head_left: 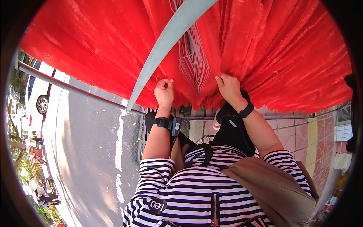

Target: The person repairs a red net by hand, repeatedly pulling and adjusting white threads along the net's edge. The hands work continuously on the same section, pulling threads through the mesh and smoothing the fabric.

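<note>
One pale grey bar [159, 53] curves across one broad spread of red cloth [102, 49], which fans out in many gathered folds on both sides of the bar; how many pieces make it up I cannot tell. Two bare hands work at its lower edge, both to the right of the bar. The left hand [163, 92], just beside the bar, has its grip drawn in, thumb against curled fingers, seemingly pinching one fold of the cloth. The right hand [230, 87], farther right of the bar, has its grip nearly pressed together, thumb and fingers pinching another fold. Between the hands, right of the bar, hangs one bundle of white cords [194, 62], too many and too fine to count. Two black wristbands [162, 122] are worn, one per wrist, and one dark box [176, 126] sits at the left wrist, below and right of the bar's lower end. Left of the bar are one white car [43, 85] with one wheel clearly visible, one metal rail [75, 84] and the grey road [90, 151]. Well to the bar's right lies pinkish paving [291, 136] with one yellow strip [312, 142].
</note>
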A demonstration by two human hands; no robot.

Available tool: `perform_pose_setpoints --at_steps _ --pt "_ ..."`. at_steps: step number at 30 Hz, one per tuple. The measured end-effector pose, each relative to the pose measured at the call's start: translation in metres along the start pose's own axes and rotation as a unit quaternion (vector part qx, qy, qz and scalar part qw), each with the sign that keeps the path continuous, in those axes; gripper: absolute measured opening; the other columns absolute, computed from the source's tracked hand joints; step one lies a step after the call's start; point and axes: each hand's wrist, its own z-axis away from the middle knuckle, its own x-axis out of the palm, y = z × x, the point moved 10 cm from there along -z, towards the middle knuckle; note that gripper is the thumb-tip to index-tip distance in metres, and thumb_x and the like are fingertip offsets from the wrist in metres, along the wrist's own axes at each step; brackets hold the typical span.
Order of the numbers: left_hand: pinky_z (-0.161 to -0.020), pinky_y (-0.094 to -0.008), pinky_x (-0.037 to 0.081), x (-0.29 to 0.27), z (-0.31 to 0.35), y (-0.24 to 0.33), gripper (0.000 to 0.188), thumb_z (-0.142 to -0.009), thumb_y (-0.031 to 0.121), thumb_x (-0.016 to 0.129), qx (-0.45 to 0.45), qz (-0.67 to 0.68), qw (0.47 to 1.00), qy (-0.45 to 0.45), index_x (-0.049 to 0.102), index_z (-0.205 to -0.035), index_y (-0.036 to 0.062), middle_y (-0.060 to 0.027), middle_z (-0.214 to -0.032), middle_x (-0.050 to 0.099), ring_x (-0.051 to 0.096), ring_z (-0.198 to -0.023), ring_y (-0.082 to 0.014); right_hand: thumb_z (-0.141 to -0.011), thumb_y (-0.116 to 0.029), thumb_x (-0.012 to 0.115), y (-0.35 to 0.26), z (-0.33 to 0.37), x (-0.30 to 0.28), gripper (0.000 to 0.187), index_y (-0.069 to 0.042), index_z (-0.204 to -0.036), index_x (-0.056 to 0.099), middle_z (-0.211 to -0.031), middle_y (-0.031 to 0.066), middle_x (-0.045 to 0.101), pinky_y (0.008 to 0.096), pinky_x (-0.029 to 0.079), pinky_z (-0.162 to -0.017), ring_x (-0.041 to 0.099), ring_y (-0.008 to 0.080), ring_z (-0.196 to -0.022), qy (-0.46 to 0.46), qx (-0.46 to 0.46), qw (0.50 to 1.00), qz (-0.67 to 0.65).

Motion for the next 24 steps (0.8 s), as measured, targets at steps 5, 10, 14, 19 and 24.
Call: perform_pose_setpoints --at_steps 5,10,14,19,24 --pt "-0.069 -0.0332 0.054 0.006 0.001 -0.014 0.016 -0.089 0.018 0.078 -0.027 0.012 1.000 -0.003 0.072 -0.089 0.0024 -0.0104 -0.079 0.071 0.067 -0.070 -0.0184 -0.095 -0.025 0.062 -0.004 0.008 -0.011 0.024 -0.002 -0.087 0.063 -0.082 0.0217 0.067 0.0525 0.051 -0.068 0.065 0.0436 -0.079 0.010 -0.019 1.000 0.004" --pt "-0.067 -0.0334 0.053 -0.002 -0.002 -0.017 0.016 -0.088 0.016 0.078 -0.017 0.036 0.999 0.009 0.071 -0.088 0.0018 -0.0109 -0.078 0.069 0.065 -0.068 -0.0198 -0.095 -0.023 0.064 -0.003 0.013 -0.015 0.022 -0.002 -0.089 0.064 -0.083 0.0219 0.067 0.0501 0.052 -0.067 0.066 0.0431 -0.079 0.025 -0.027 0.999 -0.006" --pt "-0.066 -0.0353 0.052 0.020 0.013 0.010 0.014 -0.087 0.011 0.077 0.055 0.044 0.997 -0.029 0.068 -0.086 0.0010 -0.0119 -0.079 0.066 0.064 -0.068 -0.0241 -0.094 -0.019 0.066 -0.007 0.012 -0.002 0.018 -0.001 -0.098 0.069 -0.085 0.0228 0.067 0.0437 0.052 -0.066 0.067 0.0411 -0.079 -0.017 -0.015 1.000 0.019" --pt "-0.069 -0.0326 0.056 0.065 0.046 0.060 0.010 -0.087 0.005 0.075 0.163 0.050 0.982 -0.086 0.068 -0.090 -0.0012 -0.0136 -0.102 0.069 0.070 -0.079 -0.0253 -0.095 -0.025 0.064 -0.046 0.016 0.018 0.021 -0.004 -0.095 0.068 -0.081 0.0226 0.067 0.0490 0.052 -0.064 0.066 0.0419 -0.076 -0.113 -0.007 0.992 -0.059" --pt "-0.084 -0.0329 0.054 0.120 0.052 0.053 0.018 -0.096 0.011 0.062 0.180 0.034 0.962 -0.201 0.065 -0.112 0.0043 -0.0085 -0.106 0.067 0.067 -0.098 -0.0233 -0.093 -0.015 0.068 -0.116 0.005 0.016 0.016 -0.001 -0.094 0.062 -0.082 0.0151 0.065 0.0384 0.051 -0.062 0.064 0.0289 -0.069 -0.118 -0.074 0.955 -0.263"
